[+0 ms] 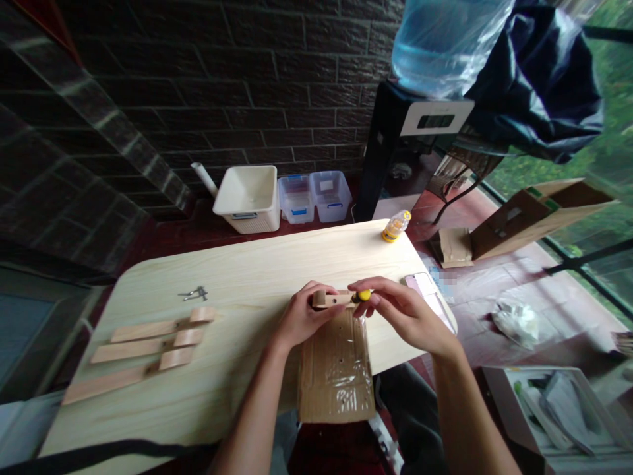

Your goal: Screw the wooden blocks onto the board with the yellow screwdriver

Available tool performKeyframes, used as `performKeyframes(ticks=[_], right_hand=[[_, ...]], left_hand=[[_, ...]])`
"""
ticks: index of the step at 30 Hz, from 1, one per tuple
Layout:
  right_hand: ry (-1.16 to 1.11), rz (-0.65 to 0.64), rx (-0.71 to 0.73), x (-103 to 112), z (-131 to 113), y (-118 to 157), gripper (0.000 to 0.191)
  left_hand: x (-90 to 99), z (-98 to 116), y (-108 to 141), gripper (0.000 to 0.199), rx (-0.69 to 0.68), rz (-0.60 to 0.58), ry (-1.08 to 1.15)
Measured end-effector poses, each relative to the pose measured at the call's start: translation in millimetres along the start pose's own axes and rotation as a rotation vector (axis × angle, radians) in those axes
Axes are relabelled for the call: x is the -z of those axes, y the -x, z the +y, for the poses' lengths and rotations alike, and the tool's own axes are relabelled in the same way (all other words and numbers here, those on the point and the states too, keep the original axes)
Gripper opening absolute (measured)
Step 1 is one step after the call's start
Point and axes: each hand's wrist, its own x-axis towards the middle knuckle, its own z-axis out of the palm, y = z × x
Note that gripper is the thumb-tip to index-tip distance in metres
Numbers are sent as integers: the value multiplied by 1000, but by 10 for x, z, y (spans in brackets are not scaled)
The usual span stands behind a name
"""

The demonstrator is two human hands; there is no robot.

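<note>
My left hand [304, 313] is closed around a small light-wood piece [324, 301] with a rounded end and a dark hole in its side. In my right hand [395, 310] is a yellow-handled screwdriver [364, 295], pinched between thumb and fingers. Its tip meets the right part of the wood piece; the exact contact is too small to make out. Beneath both hands lies a tape-covered cardboard sheet [336, 376], which overhangs the table's near edge. Several metal screws [195, 293] lie in a small group to the left.
Wooden strips with curved blocks [143, 330] lie on the left of the table [237, 270]. A yellow-capped clear bottle [395, 226] and a phone [429, 297] sit at the right. Beyond stand plastic bins [250, 198], a water dispenser [390, 152] and a cardboard box [519, 218].
</note>
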Motion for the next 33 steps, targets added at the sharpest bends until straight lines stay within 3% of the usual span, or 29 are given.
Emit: performKeyframes(ticks=[17,33], right_hand=[[-18,159,61,9,185,63,22],[54,141,46,5,111,93,24]], left_hand=[[-8,-13,21,30,-4,30,-17],[-4,-15,17,31,9,22,-14]])
